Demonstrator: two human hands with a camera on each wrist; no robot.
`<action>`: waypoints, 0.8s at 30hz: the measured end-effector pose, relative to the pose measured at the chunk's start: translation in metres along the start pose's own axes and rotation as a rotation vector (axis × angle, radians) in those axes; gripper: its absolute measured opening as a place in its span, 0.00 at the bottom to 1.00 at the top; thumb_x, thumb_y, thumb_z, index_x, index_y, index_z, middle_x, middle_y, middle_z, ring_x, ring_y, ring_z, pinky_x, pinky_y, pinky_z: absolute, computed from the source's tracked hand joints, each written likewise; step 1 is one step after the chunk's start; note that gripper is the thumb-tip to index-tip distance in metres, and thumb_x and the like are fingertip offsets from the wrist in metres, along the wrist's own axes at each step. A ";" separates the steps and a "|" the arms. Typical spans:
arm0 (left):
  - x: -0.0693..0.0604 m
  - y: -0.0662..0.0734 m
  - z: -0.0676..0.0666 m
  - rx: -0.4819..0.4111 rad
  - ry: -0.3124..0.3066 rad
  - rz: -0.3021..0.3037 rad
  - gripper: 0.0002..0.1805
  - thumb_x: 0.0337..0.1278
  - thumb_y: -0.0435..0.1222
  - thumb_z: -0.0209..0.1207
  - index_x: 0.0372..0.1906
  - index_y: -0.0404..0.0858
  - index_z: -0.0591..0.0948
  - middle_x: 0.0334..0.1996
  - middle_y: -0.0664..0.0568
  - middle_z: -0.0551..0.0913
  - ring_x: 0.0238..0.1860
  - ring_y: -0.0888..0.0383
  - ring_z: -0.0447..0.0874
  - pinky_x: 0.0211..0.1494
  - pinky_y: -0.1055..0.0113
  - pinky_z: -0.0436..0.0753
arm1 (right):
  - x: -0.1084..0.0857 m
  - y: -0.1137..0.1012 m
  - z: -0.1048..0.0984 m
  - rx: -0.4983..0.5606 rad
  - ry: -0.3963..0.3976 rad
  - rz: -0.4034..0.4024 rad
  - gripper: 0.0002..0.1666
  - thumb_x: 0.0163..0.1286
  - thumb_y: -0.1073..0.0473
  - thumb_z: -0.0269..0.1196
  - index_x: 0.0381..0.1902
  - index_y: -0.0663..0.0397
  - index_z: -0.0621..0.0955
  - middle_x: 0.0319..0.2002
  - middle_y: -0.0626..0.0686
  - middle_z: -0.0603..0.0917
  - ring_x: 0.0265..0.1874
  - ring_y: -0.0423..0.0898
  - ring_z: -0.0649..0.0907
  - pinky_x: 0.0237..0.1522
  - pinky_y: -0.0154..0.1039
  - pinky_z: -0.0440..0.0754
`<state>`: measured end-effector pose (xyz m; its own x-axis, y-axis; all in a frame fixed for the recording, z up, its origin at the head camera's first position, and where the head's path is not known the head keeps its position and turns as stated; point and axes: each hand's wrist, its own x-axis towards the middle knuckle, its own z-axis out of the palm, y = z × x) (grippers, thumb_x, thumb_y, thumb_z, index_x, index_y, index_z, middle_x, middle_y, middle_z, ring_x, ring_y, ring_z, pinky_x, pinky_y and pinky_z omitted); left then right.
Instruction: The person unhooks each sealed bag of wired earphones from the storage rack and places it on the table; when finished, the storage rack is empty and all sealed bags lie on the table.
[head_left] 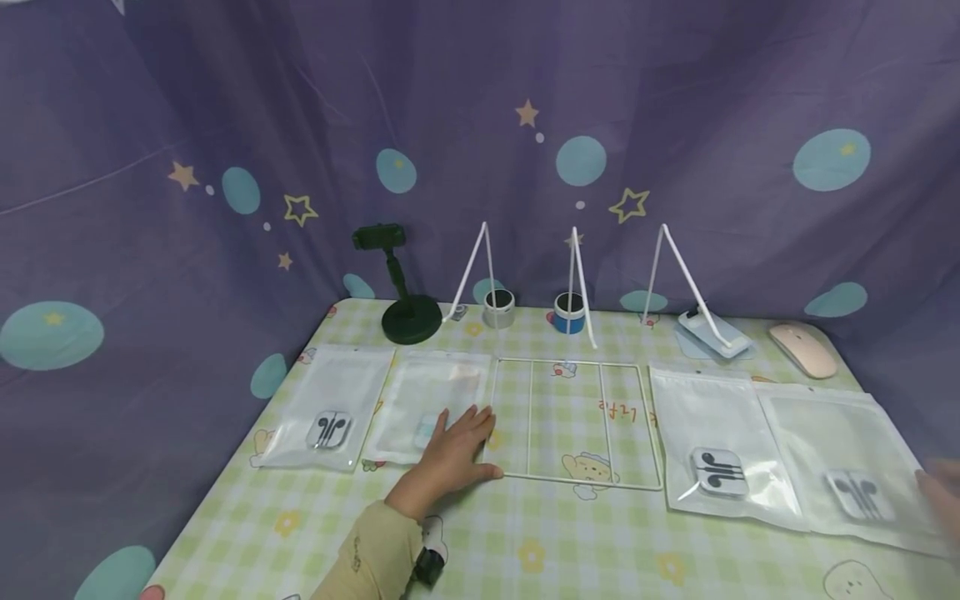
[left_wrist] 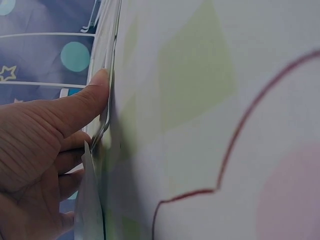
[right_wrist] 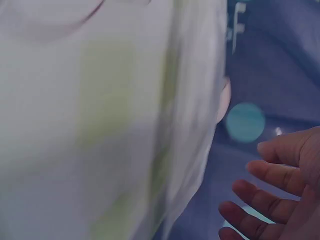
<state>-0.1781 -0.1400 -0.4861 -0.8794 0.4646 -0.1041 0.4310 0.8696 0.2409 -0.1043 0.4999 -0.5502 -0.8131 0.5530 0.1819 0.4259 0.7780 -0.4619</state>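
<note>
My left hand (head_left: 453, 457) lies over the near right part of a clear zip bag (head_left: 438, 379), fingers spread. Its thumb touches the corner of a white wire frame (head_left: 583, 482) on the table. The bag holds a small pale item, partly hidden by the fingers. At the right edge of the head view, my blurred right hand (head_left: 942, 492) is beside the rightmost zip bag (head_left: 817, 417), which holds a boxed pair of earphones (head_left: 859, 495). In the right wrist view its fingers (right_wrist: 270, 177) are apart and loosely bent, with nothing between them.
Two more zip bags with earphones lie at far left (head_left: 341, 379) and right of the frame (head_left: 701, 408). Behind stand a dark green phone stand (head_left: 411, 319), white bent wires (head_left: 686, 271), two small cylinders, a light blue device (head_left: 716, 335) and a pink mouse (head_left: 802, 350).
</note>
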 end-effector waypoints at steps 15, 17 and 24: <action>0.005 0.000 0.000 -0.011 -0.010 -0.008 0.47 0.51 0.57 0.66 0.72 0.38 0.65 0.74 0.48 0.60 0.75 0.48 0.52 0.72 0.37 0.45 | -0.043 -0.146 -0.051 0.003 -0.077 -0.332 0.21 0.68 0.55 0.61 0.50 0.68 0.79 0.48 0.76 0.76 0.32 0.66 0.79 0.29 0.59 0.73; 0.005 0.000 -0.001 -0.012 -0.015 -0.011 0.47 0.51 0.57 0.66 0.73 0.38 0.65 0.74 0.49 0.60 0.75 0.48 0.52 0.72 0.37 0.45 | -0.044 -0.153 -0.048 0.025 -0.054 -0.391 0.20 0.67 0.55 0.62 0.48 0.66 0.81 0.46 0.74 0.79 0.30 0.63 0.80 0.26 0.55 0.72; 0.004 -0.002 0.001 -0.027 -0.014 -0.007 0.48 0.50 0.57 0.66 0.72 0.38 0.66 0.74 0.48 0.60 0.75 0.47 0.52 0.72 0.36 0.45 | -0.049 -0.174 -0.034 0.075 -0.060 -0.465 0.18 0.66 0.56 0.64 0.49 0.62 0.81 0.50 0.72 0.79 0.39 0.67 0.80 0.27 0.55 0.73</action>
<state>-0.1819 -0.1395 -0.4877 -0.8796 0.4605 -0.1190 0.4185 0.8683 0.2663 -0.1250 0.3475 -0.4493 -0.9333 0.1312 0.3342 -0.0165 0.9142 -0.4050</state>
